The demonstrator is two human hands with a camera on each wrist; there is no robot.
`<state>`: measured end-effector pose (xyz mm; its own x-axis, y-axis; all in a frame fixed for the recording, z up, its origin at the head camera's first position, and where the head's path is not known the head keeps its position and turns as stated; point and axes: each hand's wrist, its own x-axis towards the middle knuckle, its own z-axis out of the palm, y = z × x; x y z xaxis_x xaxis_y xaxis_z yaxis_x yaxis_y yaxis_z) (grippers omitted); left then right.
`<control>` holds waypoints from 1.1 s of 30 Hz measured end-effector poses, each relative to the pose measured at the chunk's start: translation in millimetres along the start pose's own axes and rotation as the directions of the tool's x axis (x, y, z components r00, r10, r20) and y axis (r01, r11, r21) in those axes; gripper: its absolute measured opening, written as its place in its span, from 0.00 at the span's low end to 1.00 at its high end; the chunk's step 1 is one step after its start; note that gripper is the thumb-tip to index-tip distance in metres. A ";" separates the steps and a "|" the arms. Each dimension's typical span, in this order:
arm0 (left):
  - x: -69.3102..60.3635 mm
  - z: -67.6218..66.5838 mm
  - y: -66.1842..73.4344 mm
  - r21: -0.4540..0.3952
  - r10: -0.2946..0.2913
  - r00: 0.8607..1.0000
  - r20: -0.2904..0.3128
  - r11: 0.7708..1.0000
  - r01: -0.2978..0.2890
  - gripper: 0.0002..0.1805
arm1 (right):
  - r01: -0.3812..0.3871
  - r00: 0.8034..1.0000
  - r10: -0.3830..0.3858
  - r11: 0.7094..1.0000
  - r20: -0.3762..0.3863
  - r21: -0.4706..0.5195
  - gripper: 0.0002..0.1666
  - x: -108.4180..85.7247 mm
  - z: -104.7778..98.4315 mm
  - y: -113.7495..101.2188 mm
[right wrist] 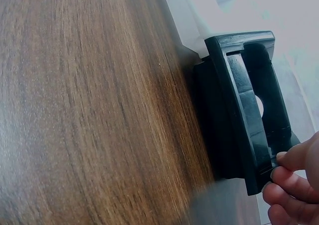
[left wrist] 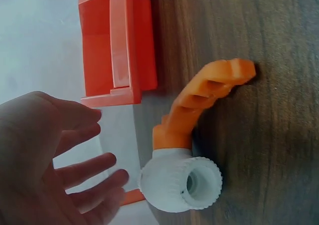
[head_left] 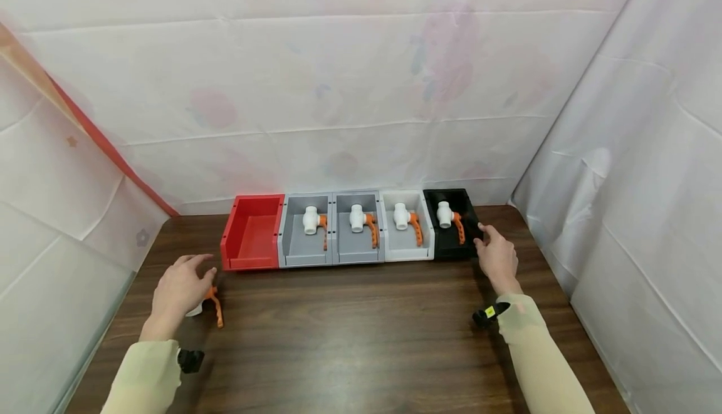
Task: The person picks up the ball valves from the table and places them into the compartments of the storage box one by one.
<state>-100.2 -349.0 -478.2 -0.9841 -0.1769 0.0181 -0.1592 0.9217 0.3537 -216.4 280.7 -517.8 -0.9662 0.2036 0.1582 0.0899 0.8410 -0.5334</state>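
My left hand is over the table at the left, beside a white ball valve with an orange handle. In the left wrist view its fingers are spread and apart from the valve, which lies on the wood; the head view shows the hand partly hiding the valve's white body. At the far right, my right hand pinches the right side wall of the black bin, thumb on the inner side and fingers outside. Inside that bin is another white valve with an orange handle.
A red bin, two grey bins and a white bin stand in a row left of the black one. Each grey bin and the white bin holds one valve. White patterned cloth hangs behind the brown table.
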 end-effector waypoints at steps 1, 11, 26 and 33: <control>0.0 0.5 -0.9 0.004 -0.004 1.000 0.018 1.000 0.004 0.24 | 0.000 1.000 0.000 1.000 -0.001 0.001 0.22 -0.1 -0.1 0.0; -4.2 2.9 -6.3 0.048 -0.043 0.990 0.137 0.998 0.036 0.28 | 0.002 1.000 -0.002 1.000 -0.002 0.009 0.23 -0.6 0.2 -0.5; -3.4 -3.9 -20.4 0.045 -0.088 0.952 0.294 0.996 0.079 0.31 | 0.001 1.000 -0.001 1.000 0.000 0.005 0.24 -0.9 -0.1 -1.2; -5.9 -3.6 -19.7 0.073 -0.136 0.950 0.282 0.990 0.120 0.31 | -0.002 1.000 0.002 1.000 -0.004 0.005 0.24 -0.2 -0.3 -0.9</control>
<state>-90.9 -367.3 -481.9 -0.9353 -0.1957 -0.2948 -0.2814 0.9166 0.2841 -216.2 280.1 -517.2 -0.9651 0.2072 0.1601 0.0908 0.8383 -0.5376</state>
